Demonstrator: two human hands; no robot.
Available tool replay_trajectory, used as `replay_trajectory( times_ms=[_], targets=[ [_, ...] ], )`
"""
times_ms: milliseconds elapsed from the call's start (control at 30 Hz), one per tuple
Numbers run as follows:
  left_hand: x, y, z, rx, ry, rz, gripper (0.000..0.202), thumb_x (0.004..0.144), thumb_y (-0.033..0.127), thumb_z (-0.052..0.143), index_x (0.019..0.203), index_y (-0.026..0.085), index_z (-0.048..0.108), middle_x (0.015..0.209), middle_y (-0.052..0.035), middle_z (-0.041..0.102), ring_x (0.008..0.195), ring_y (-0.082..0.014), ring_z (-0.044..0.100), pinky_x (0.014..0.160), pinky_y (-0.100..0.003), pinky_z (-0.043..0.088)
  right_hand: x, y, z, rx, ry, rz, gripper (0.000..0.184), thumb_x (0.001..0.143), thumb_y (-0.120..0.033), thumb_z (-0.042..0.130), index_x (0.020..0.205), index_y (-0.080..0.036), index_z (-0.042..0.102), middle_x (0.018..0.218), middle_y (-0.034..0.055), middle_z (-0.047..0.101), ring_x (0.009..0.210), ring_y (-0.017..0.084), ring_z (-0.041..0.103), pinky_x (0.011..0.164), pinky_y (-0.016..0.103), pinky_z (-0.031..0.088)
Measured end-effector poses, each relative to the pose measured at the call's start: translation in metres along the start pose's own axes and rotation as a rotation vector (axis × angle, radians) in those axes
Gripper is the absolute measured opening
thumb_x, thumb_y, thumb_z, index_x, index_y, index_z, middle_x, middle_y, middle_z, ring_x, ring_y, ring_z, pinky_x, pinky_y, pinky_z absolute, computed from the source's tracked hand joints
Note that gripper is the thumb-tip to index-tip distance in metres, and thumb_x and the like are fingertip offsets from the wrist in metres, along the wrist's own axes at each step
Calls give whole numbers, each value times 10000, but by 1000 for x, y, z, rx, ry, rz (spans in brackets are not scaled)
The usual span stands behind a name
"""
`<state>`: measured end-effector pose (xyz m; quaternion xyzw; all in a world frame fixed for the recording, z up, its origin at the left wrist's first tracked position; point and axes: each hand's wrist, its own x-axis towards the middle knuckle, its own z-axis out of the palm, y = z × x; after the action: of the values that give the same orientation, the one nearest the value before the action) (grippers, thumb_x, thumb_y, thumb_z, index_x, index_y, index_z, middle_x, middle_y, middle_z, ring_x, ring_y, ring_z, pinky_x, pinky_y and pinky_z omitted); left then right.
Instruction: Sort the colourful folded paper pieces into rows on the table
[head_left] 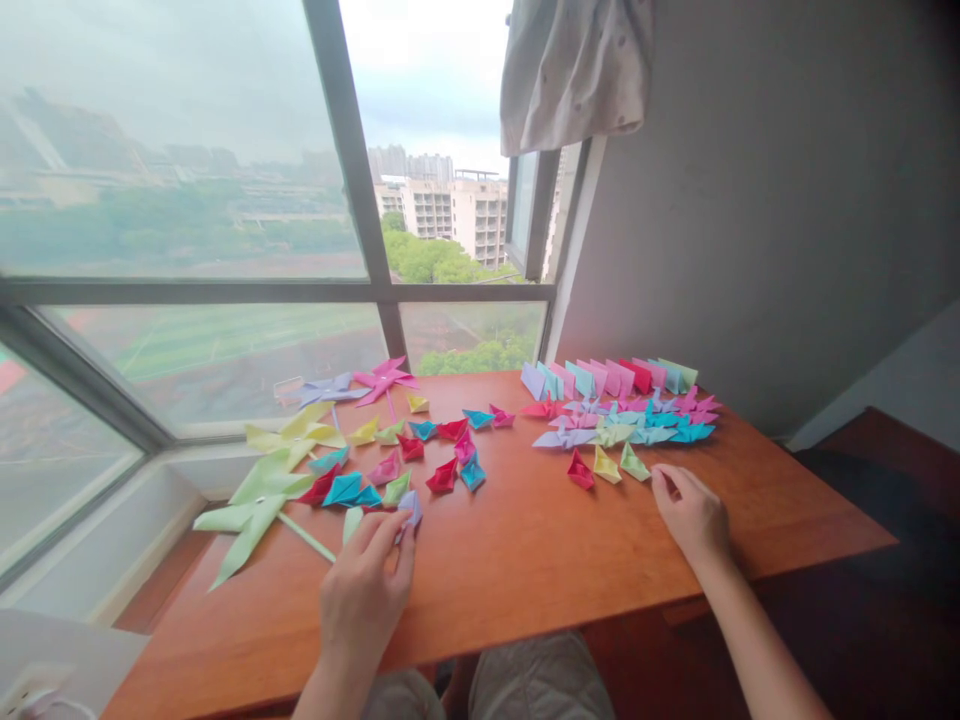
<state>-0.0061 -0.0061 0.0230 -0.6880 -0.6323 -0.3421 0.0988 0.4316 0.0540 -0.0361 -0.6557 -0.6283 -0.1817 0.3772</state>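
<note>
A lavender paper boat [410, 508] is pinched between the thumb and fingers of my left hand [367, 570], low over the table at the left. Beside those fingers lie a light green paper piece [352, 523], partly hidden, and a green paper boat [397, 487]. On the right, my right hand [694, 515] is just beside another green paper boat [635, 462]; its fingers are loosely curved, with a small gap at the thumb. Whether it touches that boat I cannot tell. A yellow boat [607, 464] and a red boat [580, 470] stand in line with it.
Several folded paper boats [443, 476] are spread over the wooden table [517, 560]. Paper pinwheels [259, 500] lie at its left edge. At the back right are rows of paper cranes [616, 430] and standing folded cards [619, 378]. Windows [225, 290] border the far side.
</note>
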Motion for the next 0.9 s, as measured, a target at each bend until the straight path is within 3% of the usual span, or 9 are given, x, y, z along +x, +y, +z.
replay_trajectory(
  times_ms=[200, 333, 600, 800, 900],
  targets=[
    [10, -35, -29, 325, -83, -175, 292, 936, 368, 489, 1116, 189, 633, 1074, -74, 661, 803, -217, 657, 551, -266, 414, 0, 2, 1, 20, 2, 9, 317, 924, -376, 473, 903, -173, 715, 905, 97, 735, 650, 174, 636, 639, 271, 453],
    [18, -43, -31, 352, -190, -219, 333, 951, 407, 446, 1117, 185, 630, 1081, -75, 676, 792, -213, 667, 592, -276, 436, 0, 2, 1, 21, 6, -1, 319, 926, -376, 472, 898, -173, 716, 915, 97, 736, 656, 172, 640, 635, 269, 452],
    [20, -41, -26, 355, -374, -260, 337, 940, 359, 435, 1185, 195, 599, 1032, -75, 711, 898, -249, 678, 715, -315, 450, -1, 5, 2, 15, 4, -10, 331, 930, -391, 469, 893, -170, 713, 890, 80, 737, 656, 168, 638, 639, 264, 448],
    [18, -44, -29, 285, -280, -360, 422, 923, 411, 429, 1245, 181, 575, 1065, -106, 706, 926, -287, 677, 705, -333, 464, 0, 3, 1, 22, 4, -14, 322, 932, -381, 474, 885, -170, 712, 896, 83, 737, 666, 171, 644, 650, 265, 456],
    [18, -46, -32, 87, -186, -462, 456, 873, 455, 491, 1244, 203, 573, 988, -79, 709, 839, -263, 676, 678, -322, 471, 0, 3, 1, 24, 24, -8, 309, 929, -371, 486, 888, -164, 713, 893, 81, 737, 650, 164, 638, 640, 262, 456]
  ],
)
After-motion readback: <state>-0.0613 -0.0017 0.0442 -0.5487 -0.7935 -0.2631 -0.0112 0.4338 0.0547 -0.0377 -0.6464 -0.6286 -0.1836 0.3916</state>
